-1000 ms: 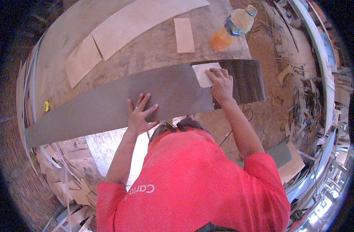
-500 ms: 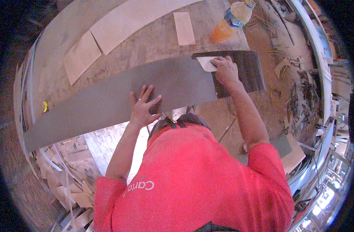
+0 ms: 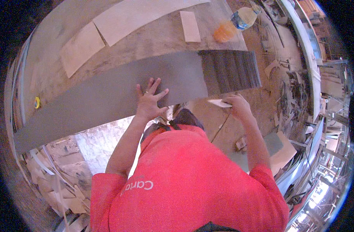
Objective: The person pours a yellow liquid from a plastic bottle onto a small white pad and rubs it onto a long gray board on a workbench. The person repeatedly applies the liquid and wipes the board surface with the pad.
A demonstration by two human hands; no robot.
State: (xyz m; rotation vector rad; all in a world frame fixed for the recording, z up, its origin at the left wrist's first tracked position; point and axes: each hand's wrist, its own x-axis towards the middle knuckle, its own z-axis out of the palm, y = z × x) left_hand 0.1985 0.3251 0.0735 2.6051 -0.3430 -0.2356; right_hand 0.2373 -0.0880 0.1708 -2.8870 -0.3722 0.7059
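A long grey sheet (image 3: pixel 107 87) lies across the workbench, running from the lower left to the right. Its right end bears a dark, glossy, streaked coating (image 3: pixel 231 71). My left hand (image 3: pixel 150 101) rests flat on the sheet's middle with the fingers spread. My right hand (image 3: pixel 240 108) is just off the near edge, below the coated end, pinching a flat white spreader (image 3: pixel 218 103) between thumb and fingers. The spreader is apart from the sheet.
Beyond the sheet lie pale flat pieces (image 3: pixel 146 19) and a small pale rectangle (image 3: pixel 190 27). A clear plastic bottle (image 3: pixel 244 18) with orange contents lies at the far right. A yellow roll-shaped object (image 3: pixel 37 102) sits at far left. Scraps (image 3: pixel 68 193) litter the lower left.
My right hand has drawn the spreader from the sheet's far edge to its near side. The end that was curled up now lies flatter, with streaks showing. My left hand stays on the sheet.
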